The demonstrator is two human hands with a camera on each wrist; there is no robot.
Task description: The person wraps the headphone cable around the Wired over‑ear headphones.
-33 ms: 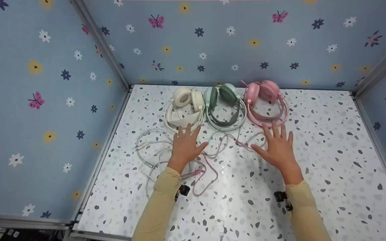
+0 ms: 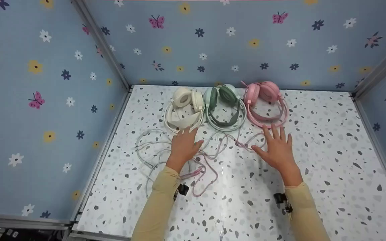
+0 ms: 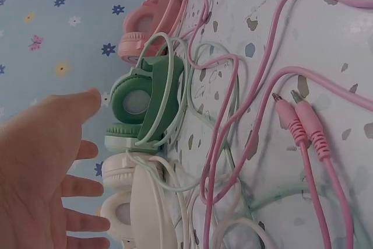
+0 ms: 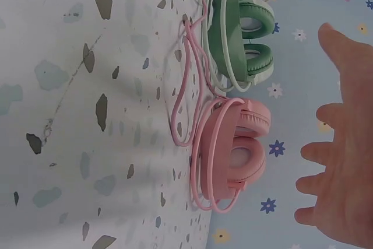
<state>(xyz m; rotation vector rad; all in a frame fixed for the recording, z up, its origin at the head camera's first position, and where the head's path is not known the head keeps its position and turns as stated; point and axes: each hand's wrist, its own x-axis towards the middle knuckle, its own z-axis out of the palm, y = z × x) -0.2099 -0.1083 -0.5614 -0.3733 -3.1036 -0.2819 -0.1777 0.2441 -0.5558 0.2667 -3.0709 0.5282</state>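
Note:
Three headphones lie in a row at the back of the speckled table: cream (image 2: 197,101), green (image 2: 228,94) and pink (image 2: 269,91). My left hand (image 2: 183,146), fingers spread and holding nothing, is over the cables just in front of the cream pair. My right hand (image 2: 278,153) has its fingers spread in front of the pink pair, nothing held. In the left wrist view the left hand (image 3: 49,173) shows apart from the cream headphones (image 3: 152,208). The right wrist view shows the right hand (image 4: 347,144) apart from the pink headphones (image 4: 218,150).
Tangled pale and pink cables (image 2: 209,184) spread over the table's left and middle. Two pink plugs (image 3: 300,122) show in the left wrist view. Blue patterned walls (image 2: 233,40) stand behind and beside the table, with a metal edge (image 2: 104,154) on the left.
My left hand has drawn slightly back towards me, and its fingers look less spread. The right hand is almost unmoved. The headphones lie as before.

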